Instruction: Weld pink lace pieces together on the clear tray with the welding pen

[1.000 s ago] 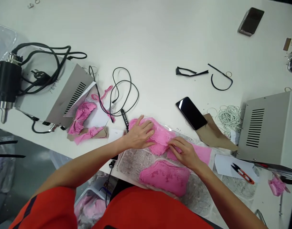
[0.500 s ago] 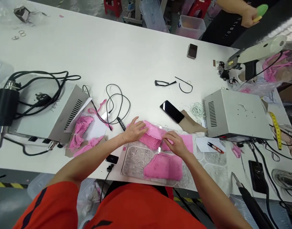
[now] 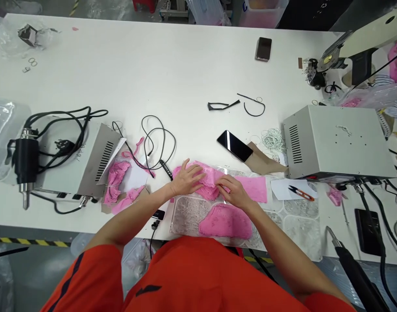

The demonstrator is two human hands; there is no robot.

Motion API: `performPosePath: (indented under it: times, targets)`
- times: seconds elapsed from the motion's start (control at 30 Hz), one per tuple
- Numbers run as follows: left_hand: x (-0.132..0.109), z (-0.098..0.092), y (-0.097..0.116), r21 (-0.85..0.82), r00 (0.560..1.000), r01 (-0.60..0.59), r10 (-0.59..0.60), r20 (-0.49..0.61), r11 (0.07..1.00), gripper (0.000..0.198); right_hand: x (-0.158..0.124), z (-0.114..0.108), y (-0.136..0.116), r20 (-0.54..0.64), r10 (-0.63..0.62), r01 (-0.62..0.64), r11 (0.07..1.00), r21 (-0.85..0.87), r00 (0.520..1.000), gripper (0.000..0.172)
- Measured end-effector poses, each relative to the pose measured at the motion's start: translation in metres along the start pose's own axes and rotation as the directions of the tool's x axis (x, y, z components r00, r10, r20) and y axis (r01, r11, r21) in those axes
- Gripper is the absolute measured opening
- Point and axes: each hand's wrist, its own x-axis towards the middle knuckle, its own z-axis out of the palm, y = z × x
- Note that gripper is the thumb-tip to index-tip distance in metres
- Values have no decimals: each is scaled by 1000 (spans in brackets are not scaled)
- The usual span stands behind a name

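Observation:
Pink lace fabric lies bunched on the table in front of me. My left hand rests on it with the fingers stretched and spread. At its right edge, my right hand pinches the lace between thumb and fingertips. A flat pink piece extends to the right, behind my right hand. Nearer my body, another pink lace piece lies on a clear patterned plastic mat. The fingers partly cover the lace they touch.
A black phone, orange-handled thread snips and a marker pen lie around the fabric. Grey metal boxes stand at left and right. A black-handled tool juts up at lower right. A looped cable lies beyond.
The view has tilted and shifted. My left hand has slid slightly right over the lace; my right hand keeps its pinch. The other person's hand with a green object has left the view.

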Motion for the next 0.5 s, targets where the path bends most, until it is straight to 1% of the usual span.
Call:
performPosePath:
  times: [0.07,0.1,0.17,0.23,0.27,0.33,0.37,0.4,0.43,0.5]
  targets:
    - [5,6,-1,12,999,49,-49,-14,999,21,6,-4,-1,7,-2,2,1000,6,1000,14]
    - [6,7,-3,21,998,66,-66,-21,998,21,9,-6,-2,10,-4,4,1000,6,1000,14]
    - [7,5,-9,33,997,77,-76,-29,996,22,12,-9,-4,11,-8,8,1000,1,1000,14]
    - [6,-2,-13,32,998,50,-50,-26,998,22,13,-10,-6,3,-8,8,1000,-8,1000,13]
    - [6,-5,-13,26,1000,21,-21,-21,999,25,13,-10,-7,-4,-7,7,1000,-13,1000,13]
    - [5,-8,-9,9,999,-41,41,-19,999,39,13,-8,-9,-18,-4,4,1000,-21,1000,13]
    - [6,-7,-5,5,998,-58,58,-26,998,45,13,-7,-10,-25,-3,2,1000,-25,1000,13]
    - [7,-4,-1,4,997,-61,61,-38,998,47,14,-7,-10,-30,-1,0,1000,-28,1000,13]
    - [9,0,3,8,997,-50,50,-53,999,43,15,-7,-10,-34,0,-1,1000,-30,999,13]
    - [14,10,8,24,996,2,0,-84,1000,29,16,-9,-10,-39,3,-4,999,-35,999,13]
